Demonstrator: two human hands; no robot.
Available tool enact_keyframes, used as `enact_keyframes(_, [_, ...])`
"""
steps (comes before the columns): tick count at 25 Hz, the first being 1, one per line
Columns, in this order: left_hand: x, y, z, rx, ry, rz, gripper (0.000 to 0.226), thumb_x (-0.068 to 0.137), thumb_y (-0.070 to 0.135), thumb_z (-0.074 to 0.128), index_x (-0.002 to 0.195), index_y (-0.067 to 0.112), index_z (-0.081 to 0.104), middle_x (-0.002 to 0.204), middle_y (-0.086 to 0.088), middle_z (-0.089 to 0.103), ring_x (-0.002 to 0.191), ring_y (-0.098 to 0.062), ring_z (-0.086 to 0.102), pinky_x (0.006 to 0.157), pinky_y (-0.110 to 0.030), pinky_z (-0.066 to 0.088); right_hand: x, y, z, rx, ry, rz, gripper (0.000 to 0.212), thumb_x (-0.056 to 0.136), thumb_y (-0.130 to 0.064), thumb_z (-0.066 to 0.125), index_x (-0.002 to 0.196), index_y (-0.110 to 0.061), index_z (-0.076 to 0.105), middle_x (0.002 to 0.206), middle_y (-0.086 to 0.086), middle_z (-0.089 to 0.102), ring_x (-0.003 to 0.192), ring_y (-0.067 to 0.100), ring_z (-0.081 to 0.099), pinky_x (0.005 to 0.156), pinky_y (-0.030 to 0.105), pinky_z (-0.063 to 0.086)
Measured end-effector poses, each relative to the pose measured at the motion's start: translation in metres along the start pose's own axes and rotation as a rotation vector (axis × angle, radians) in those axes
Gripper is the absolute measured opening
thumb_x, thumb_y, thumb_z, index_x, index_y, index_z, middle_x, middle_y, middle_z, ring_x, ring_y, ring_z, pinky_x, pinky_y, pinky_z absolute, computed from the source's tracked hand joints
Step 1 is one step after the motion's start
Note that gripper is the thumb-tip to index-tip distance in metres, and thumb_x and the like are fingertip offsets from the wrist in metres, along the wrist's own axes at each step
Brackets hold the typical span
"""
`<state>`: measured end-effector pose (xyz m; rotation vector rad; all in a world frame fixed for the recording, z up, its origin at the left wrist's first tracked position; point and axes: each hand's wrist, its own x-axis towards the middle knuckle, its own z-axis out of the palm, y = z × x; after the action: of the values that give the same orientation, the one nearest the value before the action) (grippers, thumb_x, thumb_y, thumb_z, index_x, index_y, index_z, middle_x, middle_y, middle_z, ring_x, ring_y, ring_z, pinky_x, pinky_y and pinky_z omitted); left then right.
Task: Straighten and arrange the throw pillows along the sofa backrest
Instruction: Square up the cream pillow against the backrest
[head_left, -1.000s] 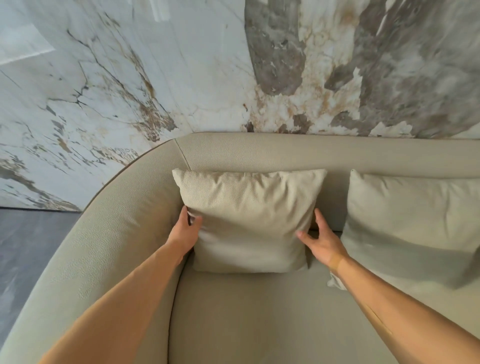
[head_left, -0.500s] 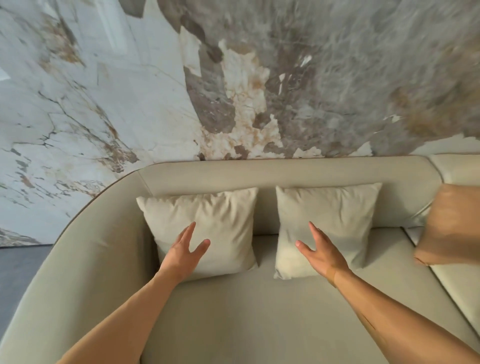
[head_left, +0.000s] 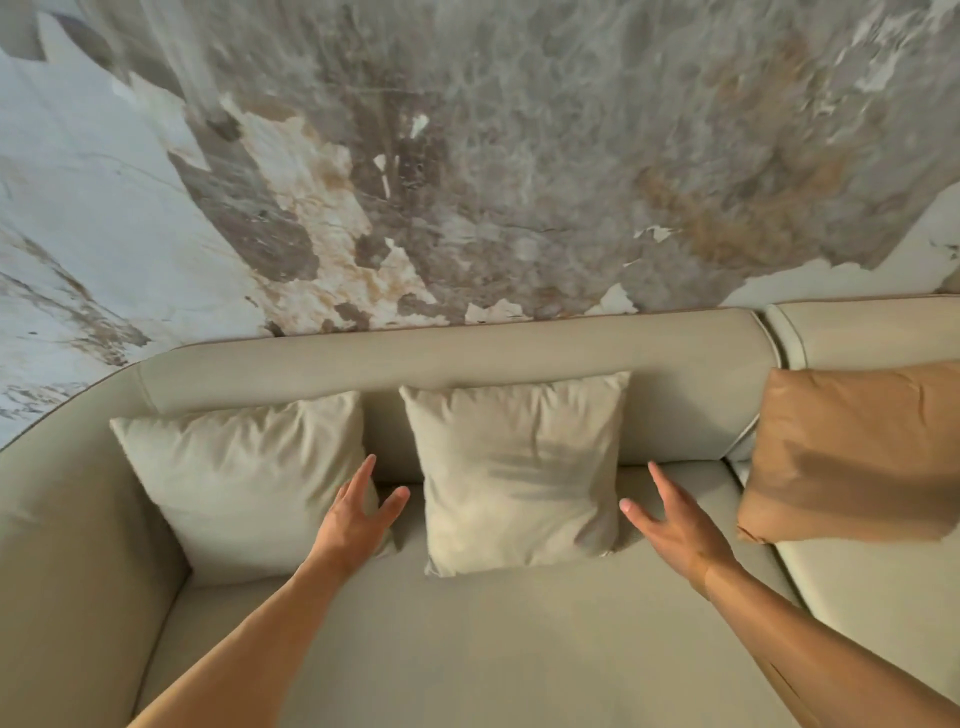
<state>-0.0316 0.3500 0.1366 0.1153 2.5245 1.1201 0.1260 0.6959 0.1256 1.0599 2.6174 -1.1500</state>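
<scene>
Two cream throw pillows lean against the beige sofa backrest. The left pillow stands in the sofa's left corner. The middle pillow stands upright a little to its right. A tan pillow leans at the right, across the seam to another sofa section. My left hand hovers with fingers spread in front of the gap between the two cream pillows. My right hand is open, fingers straight, just right of the middle pillow. Neither hand holds anything.
The curved sofa arm rises at the left. The seat cushion stretches in front of the pillows. A marble-patterned wall stands directly behind the backrest. A second sofa section joins at the right.
My hands let go of the left pillow's sides and moved right. They now flank the middle pillow, open. The view shifted right, bringing the tan pillow into sight.
</scene>
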Motion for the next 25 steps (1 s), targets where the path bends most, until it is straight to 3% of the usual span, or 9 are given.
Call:
enact_keyframes(7, [0.014, 0.036, 0.062, 0.077, 0.039, -0.108, 0.082, 0.086, 0.058, 0.059, 0.154, 0.035, 0.02, 0.16, 0.002, 0.026, 0.145, -0.021, 0.029, 0.113, -0.037, 0.03, 0.059, 0.054, -0.053, 0.033, -0.121, -0.005, 0.082, 0.087, -0.054, 0.057, 0.154, -0.029, 0.016, 0.16, 0.002, 0.023, 0.145, 0.02, 0.028, 0.112, 0.037, 0.027])
enact_keyframes(14, [0.074, 0.005, 0.087, 0.184, -0.009, -0.16, 0.099, 0.077, 0.059, 0.069, 0.155, 0.032, 0.015, 0.159, -0.002, 0.026, 0.144, -0.024, 0.029, 0.113, -0.042, 0.032, 0.11, 0.042, -0.014, 0.068, -0.201, -0.012, 0.097, 0.079, -0.055, 0.067, 0.154, -0.03, 0.011, 0.16, -0.002, 0.022, 0.145, 0.02, 0.026, 0.111, 0.036, 0.027])
enact_keyframes(18, [0.116, -0.024, 0.105, 0.23, -0.107, -0.211, 0.123, 0.066, 0.066, 0.075, 0.155, 0.03, -0.001, 0.162, -0.005, 0.019, 0.145, -0.03, 0.026, 0.113, -0.051, 0.034, 0.14, 0.039, 0.015, 0.09, -0.218, 0.046, 0.11, 0.071, -0.052, 0.077, 0.154, -0.032, 0.007, 0.161, 0.0, 0.022, 0.146, 0.022, 0.024, 0.113, 0.039, 0.027])
enact_keyframes(21, [0.134, -0.041, 0.12, 0.18, -0.133, -0.271, 0.131, 0.064, 0.061, 0.08, 0.154, 0.031, -0.009, 0.16, -0.011, 0.022, 0.139, -0.034, 0.038, 0.109, -0.047, 0.038, 0.161, 0.041, 0.037, 0.092, -0.246, 0.119, 0.123, 0.064, -0.052, 0.082, 0.154, -0.032, 0.0, 0.159, 0.003, 0.025, 0.145, 0.025, 0.027, 0.114, 0.042, 0.028])
enact_keyframes(25, [0.149, -0.052, 0.133, -0.081, -0.119, -0.262, 0.133, 0.061, 0.044, 0.089, 0.154, 0.036, -0.005, 0.157, -0.003, 0.031, 0.139, -0.03, 0.039, 0.111, -0.043, 0.036, 0.185, 0.045, 0.061, 0.242, -0.276, 0.17, 0.124, 0.059, -0.046, 0.087, 0.152, -0.036, 0.005, 0.152, -0.007, 0.035, 0.138, 0.027, 0.038, 0.108, 0.053, 0.035])
